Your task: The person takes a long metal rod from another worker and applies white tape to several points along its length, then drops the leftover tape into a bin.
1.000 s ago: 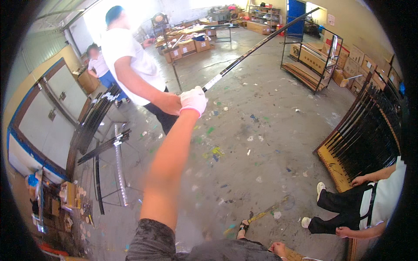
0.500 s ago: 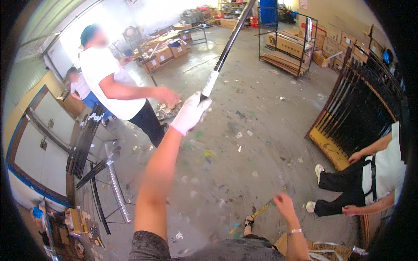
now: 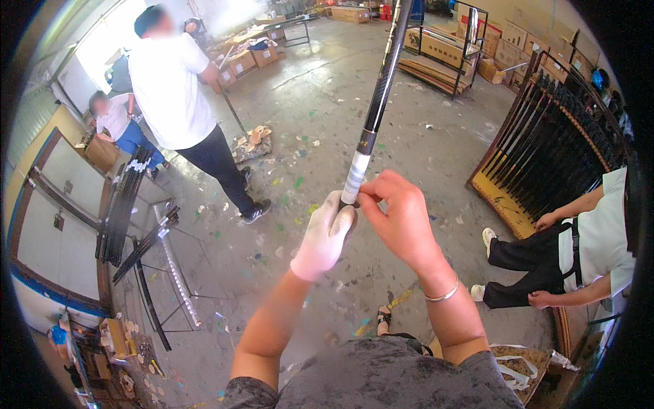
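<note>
A long, glossy black pole (image 3: pixel 381 92) slants up and away from me, its far end cut off by the top edge. Near its lower end it carries a white wrap (image 3: pixel 356 170) with greyish bands, and a dark band with small gold marks sits just above that. My left hand (image 3: pixel 321 235), in a white glove, is closed around the pole's lower end. Bare and with a bracelet at the wrist, my right hand (image 3: pixel 402 221) pinches at the lower part of the white wrap, thumb and fingertips together. Whether it grips a loose edge there is hidden.
At left a person in white (image 3: pixel 174 95) stands holding a thin dark stick; another sits behind. Black poles (image 3: pixel 126 211) lean on a stand near the double door. At right, a rack (image 3: pixel 507 201) of dark poles stands beside a co-worker (image 3: pixel 593 238). Cartons (image 3: pixel 436 48) fill a frame behind.
My right hand has risen from low at the right to the white wrap. The pole and my left hand have come lower and nearer. The person at left has turned away.
</note>
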Available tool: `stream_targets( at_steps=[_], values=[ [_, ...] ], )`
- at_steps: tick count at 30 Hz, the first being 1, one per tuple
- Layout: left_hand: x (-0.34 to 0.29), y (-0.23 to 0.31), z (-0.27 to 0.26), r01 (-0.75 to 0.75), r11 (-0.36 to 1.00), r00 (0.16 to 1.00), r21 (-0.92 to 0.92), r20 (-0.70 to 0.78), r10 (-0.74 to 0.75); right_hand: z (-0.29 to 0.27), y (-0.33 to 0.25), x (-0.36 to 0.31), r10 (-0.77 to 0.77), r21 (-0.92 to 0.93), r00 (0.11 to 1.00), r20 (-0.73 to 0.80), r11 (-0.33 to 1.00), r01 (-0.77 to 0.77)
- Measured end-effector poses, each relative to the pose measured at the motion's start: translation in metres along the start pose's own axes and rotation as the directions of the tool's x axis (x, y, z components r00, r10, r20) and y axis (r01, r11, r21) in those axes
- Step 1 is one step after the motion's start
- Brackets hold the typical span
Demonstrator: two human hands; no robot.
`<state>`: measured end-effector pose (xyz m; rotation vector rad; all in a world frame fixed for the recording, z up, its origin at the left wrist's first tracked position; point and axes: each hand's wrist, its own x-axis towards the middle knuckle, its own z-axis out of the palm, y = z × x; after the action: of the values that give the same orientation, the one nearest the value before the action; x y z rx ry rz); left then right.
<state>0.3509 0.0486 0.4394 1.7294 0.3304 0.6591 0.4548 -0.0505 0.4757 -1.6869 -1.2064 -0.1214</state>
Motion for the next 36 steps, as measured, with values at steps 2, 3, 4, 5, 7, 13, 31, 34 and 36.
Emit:
stream_targets(
  at_steps=[2,3,4,5,7,13,31,34,36],
  values=[
    [-0.006,-0.008,0.002,-0.049,0.994,0.997,0.097,-0.059,0.055,0.005,-0.002,-0.004,-0.008,-0.054,1.000,-0.017,0.999,0.007],
    [-0.010,-0.012,0.003,-0.072,0.990,0.994,0.120,-0.074,0.082,0.006,-0.003,-0.007,-0.011,-0.083,1.000,-0.028,0.997,0.009],
    [-0.013,-0.014,0.005,-0.095,0.985,0.990,0.142,-0.087,0.108,0.007,-0.004,-0.008,-0.034,-0.085,0.999,-0.033,0.996,0.031],
    [-0.014,-0.016,0.005,-0.117,0.979,0.986,0.168,-0.102,0.135,0.009,-0.003,-0.008,-0.059,-0.083,0.998,-0.038,0.995,0.056],
    [-0.014,-0.009,0.004,-0.027,0.999,0.996,0.018,-0.081,0.029,0.006,-0.007,-0.010,-0.077,-0.020,0.996,-0.035,0.997,0.076],
    [-0.023,0.009,-0.011,0.326,0.790,0.925,-0.520,0.348,-0.152,-0.020,0.009,-0.030,0.078,0.363,0.988,0.135,0.924,-0.122],
    [-0.047,-0.035,-0.036,0.478,0.714,0.836,-0.511,0.515,-0.191,-0.257,0.228,-0.128,0.161,-0.513,0.808,-0.567,0.698,-0.499],
    [-0.046,-0.050,-0.012,0.489,0.786,0.834,-0.377,0.466,-0.296,-0.265,0.225,-0.187,0.259,-0.509,0.809,-0.528,0.666,-0.546],
    [-0.040,-0.057,0.002,0.476,0.719,0.859,-0.507,0.445,-0.255,-0.271,0.215,-0.217,0.446,-0.369,0.737,-0.508,0.661,-0.654]
  ],
)
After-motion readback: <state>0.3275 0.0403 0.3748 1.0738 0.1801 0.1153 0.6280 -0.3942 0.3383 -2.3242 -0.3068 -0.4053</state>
